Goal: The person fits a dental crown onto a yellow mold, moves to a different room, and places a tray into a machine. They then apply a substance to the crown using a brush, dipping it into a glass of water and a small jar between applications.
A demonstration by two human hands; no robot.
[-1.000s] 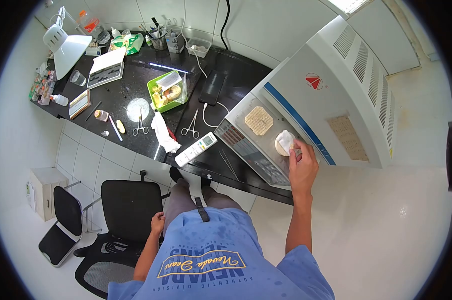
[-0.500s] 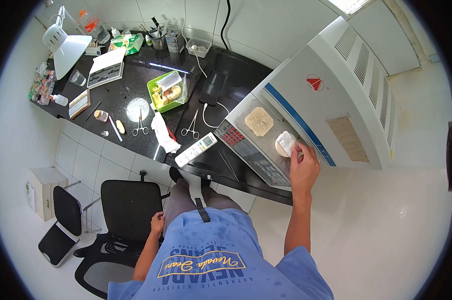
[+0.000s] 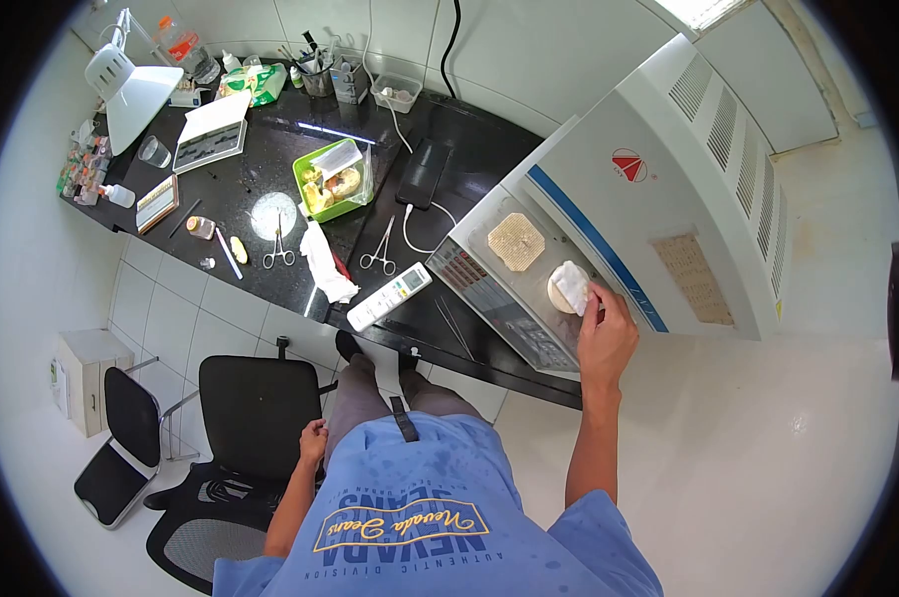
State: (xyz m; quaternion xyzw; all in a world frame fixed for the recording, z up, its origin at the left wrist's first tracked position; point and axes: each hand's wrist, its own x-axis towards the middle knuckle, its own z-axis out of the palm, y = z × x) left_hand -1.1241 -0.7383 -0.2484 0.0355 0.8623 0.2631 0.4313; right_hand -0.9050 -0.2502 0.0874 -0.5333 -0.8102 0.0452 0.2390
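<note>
At the front shelf of the large furnace-like machine [image 3: 629,119], my right hand [image 3: 609,333] pinches the edge of a folded white cloth or tissue [image 3: 571,285]. The cloth lies over a round cream-coloured plate [image 3: 555,298], whose left rim shows beneath it. Beside it on the same shelf sits a tan octagonal honeycomb tray [image 3: 516,242]. My left hand [image 3: 313,440] hangs low next to my thigh, its fingers loosely curled with nothing visible in them.
Left of the machine, the black counter holds tweezers [image 3: 453,328], a white remote control [image 3: 390,298], scissor-like clamps [image 3: 379,251], a phone [image 3: 424,174] and a green box [image 3: 332,181]. Black chairs [image 3: 259,408] stand at lower left.
The cloth stays on the round plate, and my right hand has shifted very slightly to the right at its edge. My left hand hangs as before.
</note>
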